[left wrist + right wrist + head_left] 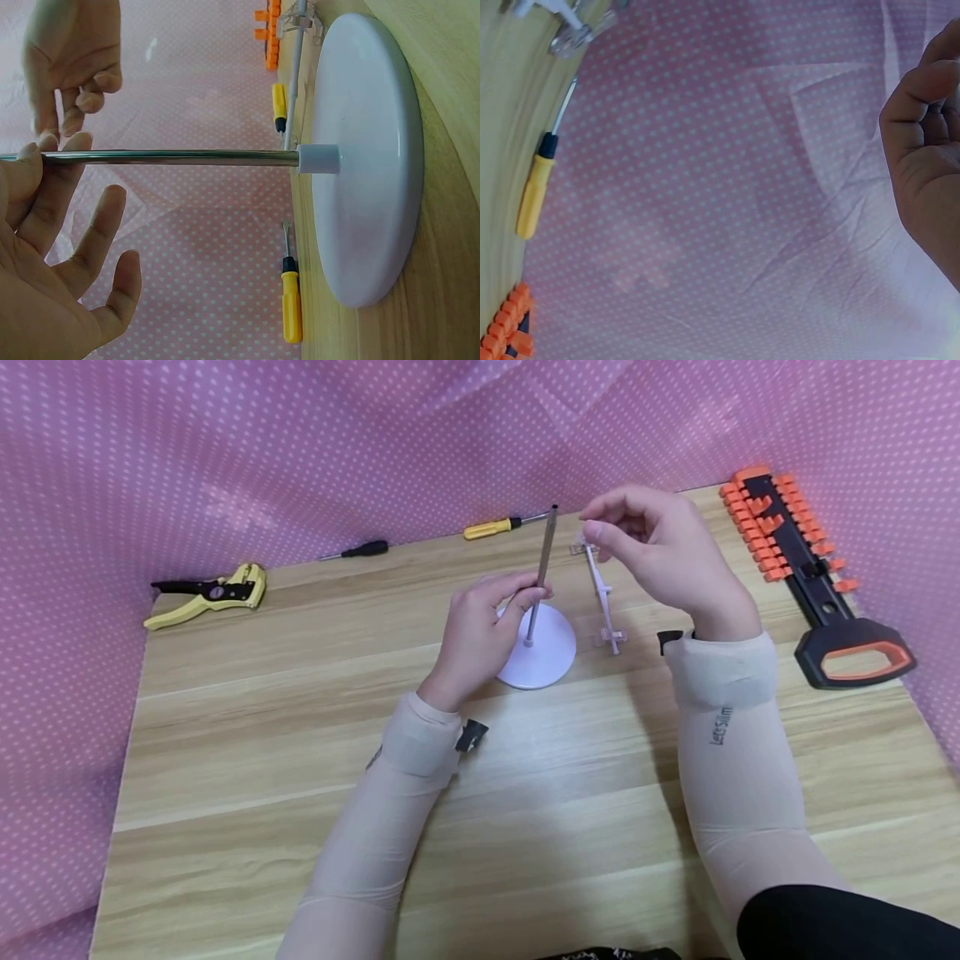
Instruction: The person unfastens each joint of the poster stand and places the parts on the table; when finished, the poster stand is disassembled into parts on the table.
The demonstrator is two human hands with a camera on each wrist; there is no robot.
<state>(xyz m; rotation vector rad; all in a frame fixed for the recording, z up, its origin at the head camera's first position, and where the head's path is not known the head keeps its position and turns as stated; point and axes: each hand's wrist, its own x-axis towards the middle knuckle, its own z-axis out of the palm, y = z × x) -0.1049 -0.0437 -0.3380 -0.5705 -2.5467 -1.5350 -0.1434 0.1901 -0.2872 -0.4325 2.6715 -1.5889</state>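
A metal rod (544, 556) rises from a round white base (551, 664) on the table, leaning slightly. My left hand (483, 631) pinches the rod partway up between thumb and index finger; in the left wrist view the other fingers (94, 232) are spread away from it. To the right of the rod's top, my right hand (660, 547) is raised in the air with loosely bent fingers. Nothing shows in its grasp in the right wrist view. Below that hand lies a thin white bar (602, 589) with clear plastic clips (613, 636) on it.
A yellow-handled screwdriver (489, 529) and a black-handled one (366, 549) lie along the back edge. Yellow wire strippers (217, 597) are at the back left. A black rack with orange clips (802, 556) stands at the right. Pink dotted cloth (337, 443) surrounds the table.
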